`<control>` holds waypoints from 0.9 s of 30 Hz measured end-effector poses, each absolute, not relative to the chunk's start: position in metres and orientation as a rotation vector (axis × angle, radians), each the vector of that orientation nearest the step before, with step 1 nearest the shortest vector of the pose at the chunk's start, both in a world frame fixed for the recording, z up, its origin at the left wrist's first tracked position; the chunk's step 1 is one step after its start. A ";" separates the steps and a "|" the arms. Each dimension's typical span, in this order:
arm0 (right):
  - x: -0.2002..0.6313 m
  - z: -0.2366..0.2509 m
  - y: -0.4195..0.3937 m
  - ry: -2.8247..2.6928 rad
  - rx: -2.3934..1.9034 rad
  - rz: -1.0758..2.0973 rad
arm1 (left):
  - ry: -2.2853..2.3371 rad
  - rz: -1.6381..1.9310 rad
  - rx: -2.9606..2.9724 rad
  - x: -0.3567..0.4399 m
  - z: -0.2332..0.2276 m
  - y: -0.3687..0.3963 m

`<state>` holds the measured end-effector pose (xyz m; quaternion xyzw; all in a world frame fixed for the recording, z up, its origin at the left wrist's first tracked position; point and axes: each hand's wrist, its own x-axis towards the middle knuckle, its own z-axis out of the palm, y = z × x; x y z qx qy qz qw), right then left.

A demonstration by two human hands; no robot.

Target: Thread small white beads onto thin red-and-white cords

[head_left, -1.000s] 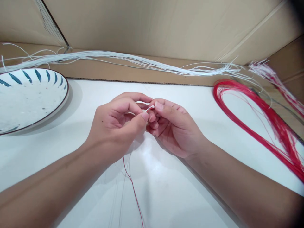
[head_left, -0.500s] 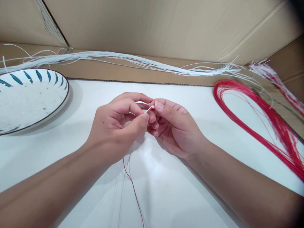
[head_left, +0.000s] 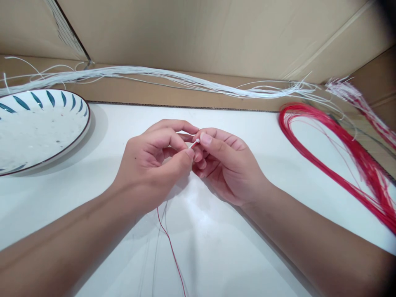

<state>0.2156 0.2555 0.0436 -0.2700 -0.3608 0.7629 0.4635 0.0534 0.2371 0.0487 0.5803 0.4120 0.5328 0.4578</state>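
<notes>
Your left hand (head_left: 151,165) and right hand (head_left: 229,167) meet fingertip to fingertip above the middle of the smooth white tabletop (head_left: 216,247), both curled tight around one short, thin white wire end (head_left: 194,143). Your left thumb and forefinger pinch it from below, your right thumb and forefinger nip its upper tip; only a sliver of it shows between the nails. A fine red wire strand (head_left: 168,241) drops from under your left palm and trails toward you across the table, with a few paler, hair-thin strands beside it that are hard to make out. Whether the red strand joins the white end inside your fingers is hidden.

To your left sits a glossy round white ceramic plate with blue leaf strokes and a dark rim (head_left: 37,128), cut off by the frame edge, with a few tiny specks on it. Along the back lies a long loose bundle of thin white wires (head_left: 173,80), resting on the brown cardboard ledge (head_left: 139,93) in front of plain cardboard walls. To your right a thick looped bundle of red wires (head_left: 346,152) curves over the table edge, and beyond it a blurred bunch of red-and-white wires (head_left: 359,103) runs out of view.
</notes>
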 end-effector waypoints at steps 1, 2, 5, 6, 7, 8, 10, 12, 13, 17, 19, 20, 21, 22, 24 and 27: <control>0.215 0.043 0.255 -0.911 -0.685 1.833 | 1.013 1.308 1.439 0.053 0.049 0.237; 0.215 0.042 0.254 -0.940 -0.720 1.781 | 1.011 1.303 1.449 0.053 0.049 0.237; 0.213 0.040 0.250 -1.034 -0.819 1.622 | 1.020 1.304 1.487 0.053 0.049 0.237; 0.213 0.040 0.249 -1.061 -0.830 1.581 | 1.027 1.308 1.497 0.053 0.049 0.237; 0.213 0.040 0.249 -1.086 -0.829 1.549 | 1.033 1.320 1.505 0.053 0.049 0.237; 0.213 0.040 0.248 -1.110 -0.826 1.523 | 1.036 1.330 1.508 0.054 0.049 0.238; 0.213 0.041 0.247 -1.153 -0.829 1.488 | 1.049 1.343 1.498 0.053 0.049 0.238; 0.214 0.041 0.245 -1.193 -0.834 1.478 | 1.074 1.345 1.481 0.053 0.049 0.238; 0.214 0.042 0.245 -1.213 -0.828 1.476 | 1.082 1.348 1.474 0.053 0.049 0.238; 0.216 0.041 0.245 -1.259 -0.806 1.478 | 1.093 1.371 1.457 0.053 0.050 0.238; 0.216 0.040 0.246 -1.232 -0.816 1.489 | 1.079 1.365 1.440 0.053 0.050 0.238; 0.216 0.040 0.247 -1.211 -0.825 1.495 | 1.068 1.348 1.436 0.054 0.049 0.238; 0.215 0.039 0.248 -1.191 -0.833 1.502 | 1.055 1.325 1.433 0.054 0.049 0.237; 0.215 0.038 0.248 -1.174 -0.840 1.504 | 1.045 1.304 1.432 0.053 0.048 0.237; 0.215 0.037 0.248 -1.166 -0.834 1.499 | 1.022 1.280 1.433 0.053 0.047 0.236; 0.215 0.036 0.247 -1.185 -0.771 1.476 | 1.005 1.266 1.404 0.052 0.047 0.236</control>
